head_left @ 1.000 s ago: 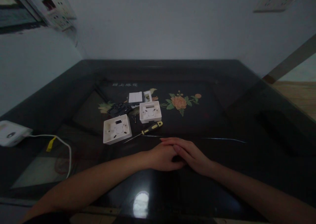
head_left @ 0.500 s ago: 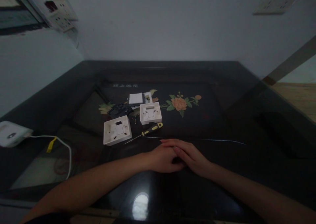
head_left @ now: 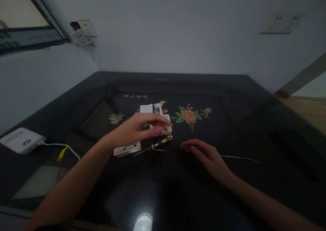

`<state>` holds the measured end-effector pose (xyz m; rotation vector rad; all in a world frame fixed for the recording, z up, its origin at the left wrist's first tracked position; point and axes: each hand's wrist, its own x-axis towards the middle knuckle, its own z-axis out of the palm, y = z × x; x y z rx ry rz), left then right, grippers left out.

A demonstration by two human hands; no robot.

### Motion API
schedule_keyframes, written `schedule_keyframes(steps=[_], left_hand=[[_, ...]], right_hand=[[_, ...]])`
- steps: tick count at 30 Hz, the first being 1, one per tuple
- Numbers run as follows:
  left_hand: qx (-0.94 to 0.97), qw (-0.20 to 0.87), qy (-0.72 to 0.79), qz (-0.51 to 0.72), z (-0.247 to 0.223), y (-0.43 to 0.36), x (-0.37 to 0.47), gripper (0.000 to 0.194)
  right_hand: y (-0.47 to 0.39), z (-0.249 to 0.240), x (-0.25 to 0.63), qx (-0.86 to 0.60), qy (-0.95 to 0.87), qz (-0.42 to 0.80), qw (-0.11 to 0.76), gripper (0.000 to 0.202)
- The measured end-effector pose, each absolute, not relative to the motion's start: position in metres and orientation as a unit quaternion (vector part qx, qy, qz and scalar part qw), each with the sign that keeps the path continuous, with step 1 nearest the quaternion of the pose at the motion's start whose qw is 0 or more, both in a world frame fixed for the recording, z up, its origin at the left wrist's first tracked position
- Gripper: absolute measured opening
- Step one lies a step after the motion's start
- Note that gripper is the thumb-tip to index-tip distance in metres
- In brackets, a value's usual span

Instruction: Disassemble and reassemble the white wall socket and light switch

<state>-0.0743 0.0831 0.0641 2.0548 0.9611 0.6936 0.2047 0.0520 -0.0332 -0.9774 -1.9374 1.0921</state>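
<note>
My left hand (head_left: 142,127) is over the white boxes, its fingers apart and pointing right, with nothing visible in it. Below its fingertips is a white square box (head_left: 166,131), partly covered. Another white box (head_left: 127,149) lies under my left wrist, mostly hidden. A black and yellow screwdriver (head_left: 162,141) rests in front of them, its shaft pointing left. My right hand (head_left: 203,154) is low over the dark table, fingers curled and thumb near the fingertips; whether something is between them cannot be made out. A thin wire (head_left: 240,157) runs out to its right.
White switch plates (head_left: 146,109) lie behind my left hand. At the left is a white device (head_left: 24,140) with a white cable and a yellow tag (head_left: 62,153). The glossy dark table (head_left: 229,197) meets walls at the back and left; a dark flat object lies at the right.
My hands were clasped together and have come apart. The left has lifted and moved up and left over the boxes; the right has shifted slightly right. The camera view has tilted up.
</note>
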Motion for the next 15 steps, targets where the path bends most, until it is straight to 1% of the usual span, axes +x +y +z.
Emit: schedule_keyframes(steps=[2,5,10,15], left_hand=[[0.717,0.306,0.508,0.365,0.054,0.114,-0.112,0.026],[0.657,0.261,0.577,0.41,0.017,0.157,-0.159,0.028],[0.623,0.264,0.608,0.415,-0.038,0.186,-0.189,0.033],[0.631,0.288,0.595,0.406,-0.057,0.188,-0.186,0.034]], right_hand=[[0.06,-0.03,0.201,-0.383,-0.758,0.386,0.361,0.021],[0.079,-0.026,0.185,-0.373,-0.782,0.329,0.375,0.021],[0.139,-0.027,0.132,-0.361,-0.824,0.243,0.363,0.026],[0.213,-0.038,0.083,-0.373,-0.848,0.214,0.309,0.032]])
